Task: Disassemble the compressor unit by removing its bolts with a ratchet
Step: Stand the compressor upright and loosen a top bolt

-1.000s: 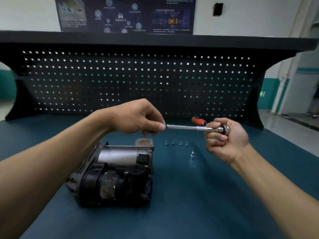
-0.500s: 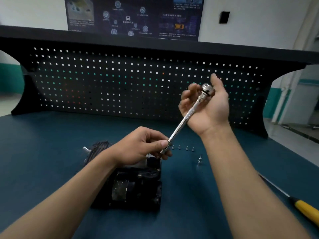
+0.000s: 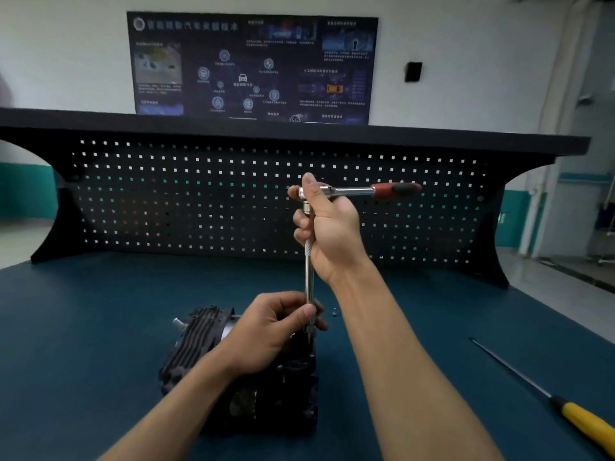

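Observation:
The dark compressor unit (image 3: 199, 337) lies on the blue bench in front of me, partly hidden by my left forearm. A ratchet (image 3: 352, 192) with a red and black handle points right, and its long chrome extension (image 3: 309, 274) stands upright down to the top of the unit. My right hand (image 3: 329, 227) grips the ratchet head and the upper part of the extension. My left hand (image 3: 276, 327) pinches the lower end of the extension just above the unit. The socket tip is hidden behind my left fingers.
A yellow-handled screwdriver (image 3: 579, 417) lies on the bench at the right. One small loose bolt (image 3: 333, 312) shows beyond my left hand. A black pegboard (image 3: 166, 201) with a shelf on top closes the back of the bench.
The extension has swung from slanted to upright over the compressor. My right hand rose with the ratchet head, and my left hand moved down onto the unit. The camera has tilted up.

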